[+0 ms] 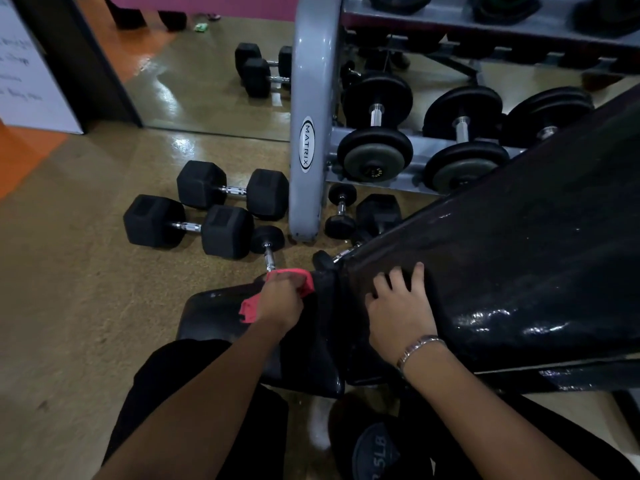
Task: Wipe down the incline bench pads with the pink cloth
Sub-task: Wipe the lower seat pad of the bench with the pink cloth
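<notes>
The black incline bench fills the lower right: its raised back pad (pixel 512 258) slopes up to the right, and the smaller seat pad (pixel 214 313) lies lower at the centre. My left hand (pixel 282 299) is closed on the pink cloth (pixel 252 310) and presses it on the far end of the seat pad, next to the gap between the pads. My right hand (pixel 401 306) rests flat with fingers spread on the lower end of the back pad. A bracelet sits on that wrist.
Several black hex dumbbells (pixel 188 221) lie on the tan floor left of and beyond the seat. A grey Matrix dumbbell rack (pixel 306 133) with round dumbbells stands behind the bench. A weight plate (pixel 375 452) lies by my legs. A mirror (pixel 207 74) is on the back wall.
</notes>
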`<move>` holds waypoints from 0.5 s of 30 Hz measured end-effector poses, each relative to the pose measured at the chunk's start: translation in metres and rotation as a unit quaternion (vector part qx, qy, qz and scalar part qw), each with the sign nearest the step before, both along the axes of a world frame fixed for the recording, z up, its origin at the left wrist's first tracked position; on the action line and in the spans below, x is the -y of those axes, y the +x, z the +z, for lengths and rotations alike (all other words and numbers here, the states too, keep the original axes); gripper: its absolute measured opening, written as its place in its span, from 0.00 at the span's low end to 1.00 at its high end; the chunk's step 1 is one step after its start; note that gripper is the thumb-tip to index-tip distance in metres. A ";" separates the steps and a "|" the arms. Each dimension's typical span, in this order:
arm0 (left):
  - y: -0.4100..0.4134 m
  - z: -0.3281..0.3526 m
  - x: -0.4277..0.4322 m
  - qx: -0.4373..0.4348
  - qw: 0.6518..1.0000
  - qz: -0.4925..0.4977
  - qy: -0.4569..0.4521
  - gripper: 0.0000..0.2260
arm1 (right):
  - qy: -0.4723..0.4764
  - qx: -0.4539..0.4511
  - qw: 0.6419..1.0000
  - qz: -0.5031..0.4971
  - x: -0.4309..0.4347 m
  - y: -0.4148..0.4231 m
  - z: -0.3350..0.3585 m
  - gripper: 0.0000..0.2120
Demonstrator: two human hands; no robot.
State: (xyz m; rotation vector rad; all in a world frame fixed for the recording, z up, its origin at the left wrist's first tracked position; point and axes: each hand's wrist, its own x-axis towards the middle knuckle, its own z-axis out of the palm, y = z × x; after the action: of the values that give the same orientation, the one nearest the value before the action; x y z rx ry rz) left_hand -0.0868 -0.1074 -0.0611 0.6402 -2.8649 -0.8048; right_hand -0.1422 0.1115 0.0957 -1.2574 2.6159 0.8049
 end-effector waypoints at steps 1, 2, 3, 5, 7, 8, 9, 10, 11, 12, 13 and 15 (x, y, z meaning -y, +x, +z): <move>0.002 -0.005 -0.003 -0.017 1.000 -0.016 0.011 0.17 | 0.001 0.001 1.000 0.000 0.000 0.000 0.000 0.25; 0.010 -0.011 -0.006 -0.034 0.999 -0.036 0.017 0.19 | 0.001 0.001 1.000 -0.001 -0.001 0.000 -0.001 0.25; 0.016 -0.014 -0.004 -0.045 0.998 -0.052 0.013 0.18 | -0.001 0.000 1.000 -0.001 -0.001 -0.001 -0.002 0.26; 0.014 -0.014 0.004 -0.048 0.998 -0.044 -0.005 0.17 | -0.003 -0.002 1.000 0.004 -0.002 -0.003 -0.003 0.26; -0.003 -0.006 0.001 -0.027 0.999 0.015 -0.037 0.17 | -0.003 -0.002 1.000 0.006 -0.003 -0.003 -0.004 0.26; -0.009 -0.001 -0.007 -0.015 0.998 0.035 -0.052 0.18 | -0.003 -0.003 1.000 0.007 -0.003 -0.003 -0.004 0.26; -0.011 0.001 -0.017 -0.011 0.997 0.040 -0.061 0.19 | -0.002 -0.004 1.000 0.008 -0.003 -0.003 -0.005 0.26; -0.008 0.001 -0.024 -0.020 0.998 0.025 -0.062 0.20 | -0.001 -0.004 1.000 0.009 -0.004 -0.002 -0.005 0.27; -0.002 -0.002 -0.026 -0.044 0.997 -0.007 -0.059 0.21 | -0.002 -0.004 1.000 0.010 -0.004 -0.002 -0.005 0.27; 0.006 -0.006 -0.025 -0.068 0.995 -0.050 -0.056 0.20 | -0.005 -0.005 1.000 0.012 -0.005 -0.003 -0.006 0.27; 0.013 -0.010 -0.020 -0.081 0.991 -0.085 -0.058 0.20 | -0.007 -0.005 1.000 0.014 -0.006 -0.003 -0.006 0.27; 0.005 -0.011 -0.007 -0.066 0.991 -0.091 -0.069 0.20 | -0.011 -0.005 1.000 0.016 -0.006 -0.004 -0.007 0.26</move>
State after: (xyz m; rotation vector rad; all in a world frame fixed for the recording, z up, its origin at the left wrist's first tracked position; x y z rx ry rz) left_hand -0.0821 -0.1002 -0.0720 0.3009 -2.8536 -0.6350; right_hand -0.1465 0.1174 0.0884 -1.3059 2.6260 0.7924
